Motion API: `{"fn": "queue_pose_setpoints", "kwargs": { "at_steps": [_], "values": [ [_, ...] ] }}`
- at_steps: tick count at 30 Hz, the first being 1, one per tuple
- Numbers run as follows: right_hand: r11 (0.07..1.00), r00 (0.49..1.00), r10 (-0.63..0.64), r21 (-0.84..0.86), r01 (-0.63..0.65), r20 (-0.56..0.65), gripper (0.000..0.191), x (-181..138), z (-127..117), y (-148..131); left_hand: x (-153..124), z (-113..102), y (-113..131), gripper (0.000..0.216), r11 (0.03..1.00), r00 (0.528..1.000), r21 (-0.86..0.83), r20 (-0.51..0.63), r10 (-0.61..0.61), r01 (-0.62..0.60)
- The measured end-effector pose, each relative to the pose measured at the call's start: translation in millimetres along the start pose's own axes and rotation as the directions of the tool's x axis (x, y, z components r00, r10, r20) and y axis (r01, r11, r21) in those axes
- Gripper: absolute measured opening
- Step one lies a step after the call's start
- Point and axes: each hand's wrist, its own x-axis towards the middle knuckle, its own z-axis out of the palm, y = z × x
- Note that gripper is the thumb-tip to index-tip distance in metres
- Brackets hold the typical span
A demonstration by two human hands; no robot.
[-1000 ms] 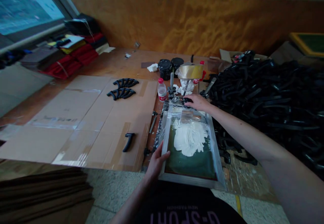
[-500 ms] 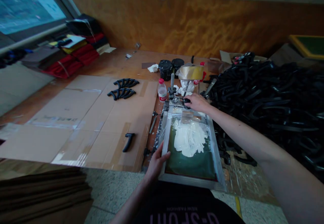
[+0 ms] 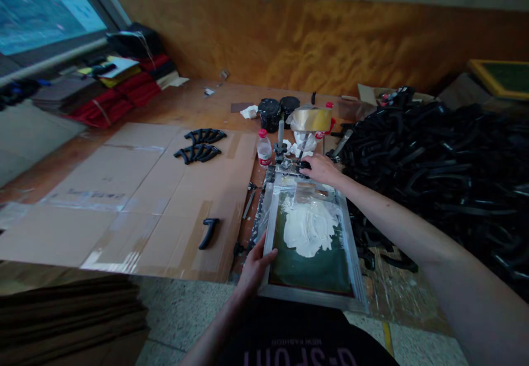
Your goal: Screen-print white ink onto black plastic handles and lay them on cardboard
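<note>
My left hand grips the left side of a screen printing frame, thumb on top. White ink lies in a thick patch on the frame's green mesh. At the far end of the frame, my right hand has its fingers closed on a black knob of the metal hinge clamp. A clear strip lies across the mesh just above the ink. On the cardboard to the left rests one black curved plastic handle, apart from two rows of similar black handles.
A large heap of black handles fills the right side. Behind the clamp stand a red-capped bottle, black ink tubs and a tape roll. Flattened cardboard covers the left of the table. Red bundles lie by the window.
Almost nothing differs; both hands keep their places on the frame and the knob. The view has shifted very slightly.
</note>
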Motion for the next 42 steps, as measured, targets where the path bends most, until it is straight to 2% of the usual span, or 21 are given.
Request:
{"fn": "queue_pose_setpoints", "kwargs": {
  "at_steps": [5,8,11,14,16,19,21,23,26,30,35,38,40,42],
  "values": [
    [0.996,1.000,-0.014,0.085,0.016,-0.026,0.043,-1.6,-0.9,3.7,-0.8,0.8,2.2,0.067,0.999,0.999,-0.025,0.030,-0.027,0.028],
    [0.968,0.986,-0.023,0.244,0.063,-0.163,0.038,-16.6,-5.3,13.7,-1.0,1.2,2.1,0.069,0.998,0.998,-0.029,0.014,-0.057,0.057],
    [0.929,0.928,0.132,0.370,0.007,-0.349,0.032,-45.3,-2.1,34.3,-0.3,0.4,1.0,0.070,0.998,0.998,-0.030,0.010,-0.056,0.056],
    [0.885,0.834,0.358,0.438,-0.159,-0.420,0.032,-76.1,19.6,61.8,0.0,-0.8,0.5,0.068,0.999,0.999,-0.022,0.024,-0.043,0.044],
    [0.822,0.793,0.492,0.490,-0.290,-0.358,0.035,-89.7,44.1,77.9,-0.6,-1.1,0.8,0.068,0.998,0.998,-0.024,0.043,-0.051,0.052],
    [0.658,0.792,0.595,0.649,-0.381,-0.139,0.045,-95.5,85.2,90.2,-1.1,-1.3,0.8,0.071,0.997,0.996,-0.038,0.065,-0.069,0.071],
    [0.507,0.781,0.623,0.789,-0.347,-0.057,0.049,-92.5,107.7,90.6,-0.3,-1.9,-0.5,0.073,0.997,0.996,-0.028,0.057,-0.074,0.076],
    [0.393,0.744,0.666,0.874,-0.286,-0.056,0.053,-88.4,122.8,88.1,1.1,-3.0,-2.2,0.073,0.997,0.997,-0.002,0.027,-0.074,0.074],
    [0.302,0.696,0.714,0.930,-0.210,-0.075,0.060,-85.6,132.0,85.2,2.7,-4.0,-3.3,0.072,0.997,0.998,0.030,0.000,-0.066,0.066],
    [0.208,0.668,0.742,0.965,-0.160,-0.049,0.061,-86.3,129.1,84.4,2.4,-2.6,-2.4,0.069,0.999,0.998,0.018,0.044,-0.044,0.043],
    [0.196,0.647,0.762,0.964,-0.177,-0.036,0.061,-83.9,123.8,81.0,2.8,-0.6,-5.1,0.070,0.999,0.999,-0.016,0.000,-0.046,0.046],
    [0.201,0.655,0.756,0.955,-0.217,-0.010,0.060,-84.1,124.1,82.7,3.2,-0.2,-5.9,0.071,0.998,0.999,-0.041,-0.011,-0.052,0.052],
    [0.260,0.672,0.741,0.927,-0.269,-0.012,0.056,-86.9,119.5,85.7,3.3,0.4,-5.4,0.071,0.997,0.999,-0.057,-0.017,-0.045,0.044],
    [0.411,0.654,0.745,0.862,-0.298,-0.130,0.048,-91.0,106.0,86.6,3.3,1.1,-5.1,0.071,0.996,0.999,-0.080,-0.014,-0.046,0.045]
  ]
}}
